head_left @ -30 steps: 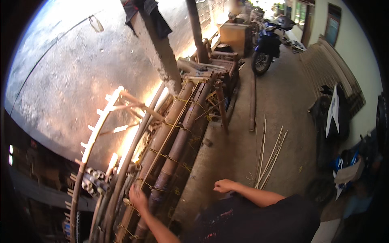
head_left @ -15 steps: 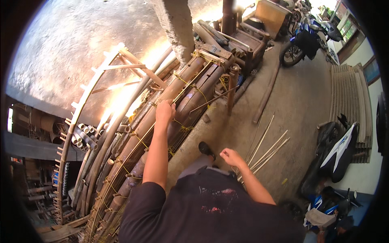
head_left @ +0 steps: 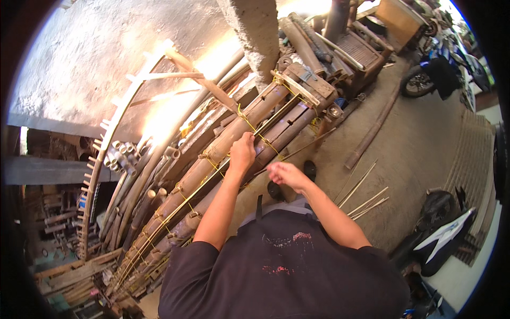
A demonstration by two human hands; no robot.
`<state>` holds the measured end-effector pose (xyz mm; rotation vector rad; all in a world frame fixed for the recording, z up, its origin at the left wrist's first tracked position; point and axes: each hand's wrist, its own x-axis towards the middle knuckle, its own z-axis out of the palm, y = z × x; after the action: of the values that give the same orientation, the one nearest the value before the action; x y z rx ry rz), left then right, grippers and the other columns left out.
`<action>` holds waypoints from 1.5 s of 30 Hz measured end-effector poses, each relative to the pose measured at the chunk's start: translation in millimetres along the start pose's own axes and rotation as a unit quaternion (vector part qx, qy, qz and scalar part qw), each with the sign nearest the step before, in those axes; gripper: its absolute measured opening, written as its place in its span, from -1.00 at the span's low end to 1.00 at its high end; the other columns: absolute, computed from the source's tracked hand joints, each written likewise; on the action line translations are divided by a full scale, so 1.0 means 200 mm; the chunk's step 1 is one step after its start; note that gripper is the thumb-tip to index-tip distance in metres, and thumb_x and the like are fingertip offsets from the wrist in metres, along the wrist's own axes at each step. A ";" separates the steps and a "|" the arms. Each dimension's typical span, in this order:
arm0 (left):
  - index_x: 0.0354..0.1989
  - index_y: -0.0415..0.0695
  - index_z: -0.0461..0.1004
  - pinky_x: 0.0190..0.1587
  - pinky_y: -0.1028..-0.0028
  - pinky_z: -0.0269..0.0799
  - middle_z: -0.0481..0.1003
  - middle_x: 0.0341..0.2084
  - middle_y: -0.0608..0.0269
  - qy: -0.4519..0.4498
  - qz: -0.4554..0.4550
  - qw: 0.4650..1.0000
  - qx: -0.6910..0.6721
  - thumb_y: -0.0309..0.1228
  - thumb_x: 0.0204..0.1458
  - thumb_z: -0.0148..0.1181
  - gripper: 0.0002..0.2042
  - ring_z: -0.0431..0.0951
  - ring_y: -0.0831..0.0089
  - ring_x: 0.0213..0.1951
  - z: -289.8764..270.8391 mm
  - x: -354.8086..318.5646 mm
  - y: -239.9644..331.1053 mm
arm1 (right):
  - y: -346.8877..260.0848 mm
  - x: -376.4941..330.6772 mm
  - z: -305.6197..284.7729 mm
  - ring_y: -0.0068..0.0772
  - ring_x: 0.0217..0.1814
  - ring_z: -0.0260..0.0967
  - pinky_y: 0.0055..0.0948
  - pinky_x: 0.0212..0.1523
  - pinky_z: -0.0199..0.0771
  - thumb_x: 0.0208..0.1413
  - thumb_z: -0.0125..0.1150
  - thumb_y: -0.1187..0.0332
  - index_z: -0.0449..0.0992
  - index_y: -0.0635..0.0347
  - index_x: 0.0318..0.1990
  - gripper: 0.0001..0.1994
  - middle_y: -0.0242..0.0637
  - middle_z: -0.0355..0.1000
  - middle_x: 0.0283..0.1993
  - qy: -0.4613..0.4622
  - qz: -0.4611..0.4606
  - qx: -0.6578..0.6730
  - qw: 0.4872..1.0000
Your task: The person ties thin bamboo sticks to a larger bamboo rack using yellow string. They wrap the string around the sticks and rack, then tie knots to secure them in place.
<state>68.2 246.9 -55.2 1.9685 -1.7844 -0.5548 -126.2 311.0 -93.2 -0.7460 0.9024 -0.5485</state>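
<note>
Bamboo poles, thick and brown, lie side by side in a long slanted frame, bound across with thin yellow ties; the binding seems meant to keep the poles from rolling apart. The left hand rests on top of the poles, fingers curled down onto them where a tie and a thin yellow strip cross. It looks closed on the strip or tie, though the fingers hide just what it grips. The strip runs lengthwise along the poles, away from the hand toward the lower left.

The right hand hovers just beside the left, off the edge of the poles and above the concrete floor. It is blurred, loosely curled, and I cannot tell whether it holds anything.

Loose slender sticks lie on the floor to the right, well apart from both hands. A concrete post rises behind the frame, short cut tubes are stacked to the left, and motorbikes stand at the far right.
</note>
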 end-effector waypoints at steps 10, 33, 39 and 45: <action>-0.26 -0.15 0.51 -0.11 0.15 0.26 0.49 -0.32 0.05 0.181 -0.005 0.983 0.033 -0.37 0.08 0.23 -0.86 0.43 0.06 -0.20 0.28 0.00 -0.01 | -0.66 0.49 0.43 -0.20 -0.30 0.43 -0.22 -0.20 0.39 0.25 -0.01 0.01 0.61 0.11 -0.32 -0.60 -0.16 0.51 -0.36 -0.005 -0.355 -0.500 0.790; -0.22 -0.26 0.63 -0.21 0.51 0.43 0.65 -0.39 0.20 0.042 -0.121 0.947 -0.295 -0.31 0.28 0.07 -0.73 0.54 0.57 -0.35 -0.09 0.23 0.04 | -0.28 -0.19 -0.26 0.13 -0.44 0.30 -0.07 -0.36 0.28 0.29 0.02 0.19 0.38 0.29 -0.52 -0.61 0.06 0.33 -0.52 -0.128 -0.203 -0.387 0.890; -0.07 -0.19 0.61 -0.41 0.51 0.43 0.58 -0.54 0.23 0.111 0.007 0.971 -0.209 -0.45 0.27 -0.04 -0.74 0.51 0.57 -0.52 -0.53 0.38 0.32 | -0.19 -0.16 -0.21 0.17 -0.41 0.36 -0.01 -0.34 0.32 0.26 0.02 0.19 0.43 0.29 -0.52 -0.63 0.09 0.37 -0.51 -0.117 -0.152 -0.433 0.881; -0.22 -0.15 0.59 -0.11 -0.02 0.45 0.56 -0.31 -0.24 0.096 -0.112 0.987 0.064 -0.34 0.10 0.00 -0.75 0.56 -0.17 -0.18 0.11 0.85 -0.33 | -0.33 -0.21 -0.22 0.09 -0.45 0.42 -0.07 -0.34 0.38 0.24 0.04 0.16 0.47 0.30 -0.50 -0.61 -0.02 0.45 -0.55 -0.121 -0.130 -0.480 0.859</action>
<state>126.7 82.1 -112.8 2.2448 -1.5260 -0.3120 -192.7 284.0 -39.6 -1.8271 0.8132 -0.1892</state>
